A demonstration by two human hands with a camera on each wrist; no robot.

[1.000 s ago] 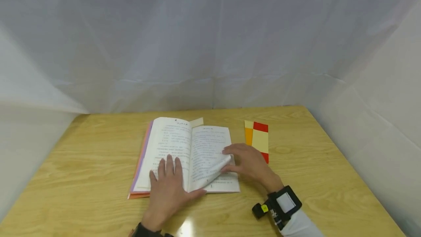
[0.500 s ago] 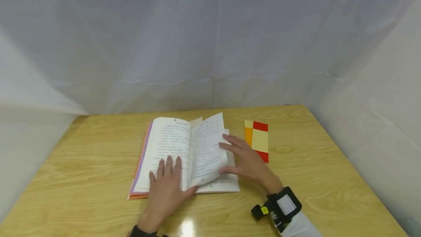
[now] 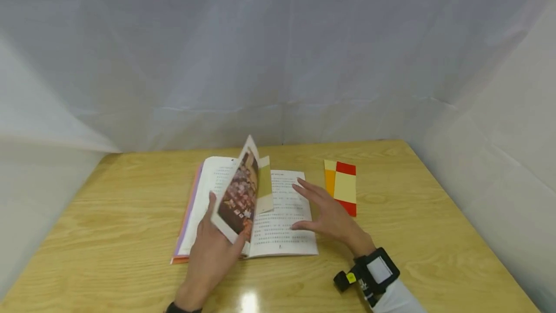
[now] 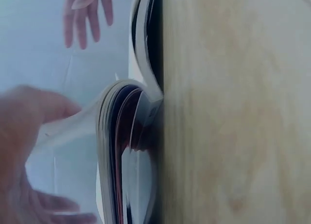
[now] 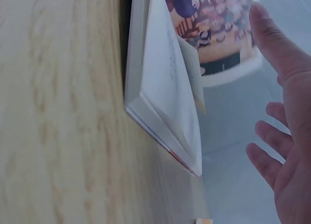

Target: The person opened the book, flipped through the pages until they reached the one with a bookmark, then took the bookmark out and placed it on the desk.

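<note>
An open book (image 3: 282,216) lies on the wooden table (image 3: 108,235). One leaf with a coloured picture (image 3: 239,192) stands up from the spine, mid-turn. My left hand (image 3: 213,255) is at its lower edge, with straight fingers behind the leaf and the thumb in front. My right hand (image 3: 327,214) hovers flat over the right-hand page with its fingers spread, holding nothing. A beige paper strip (image 3: 265,185) sticks out of the book near the spine. In the right wrist view the picture leaf (image 5: 214,25) rises past the book's edge (image 5: 165,88). The left wrist view shows the curved pages (image 4: 131,136) edge-on.
A red, yellow and orange card (image 3: 343,187) lies flat just right of the book. White cloth walls close off the table at the back and on both sides. A black device (image 3: 369,272) is strapped to my right wrist.
The leaf that my right hand was lifting has swung up and leftwards over the spine. My right hand has let go of it, and my left hand has lifted off the left page to meet it.
</note>
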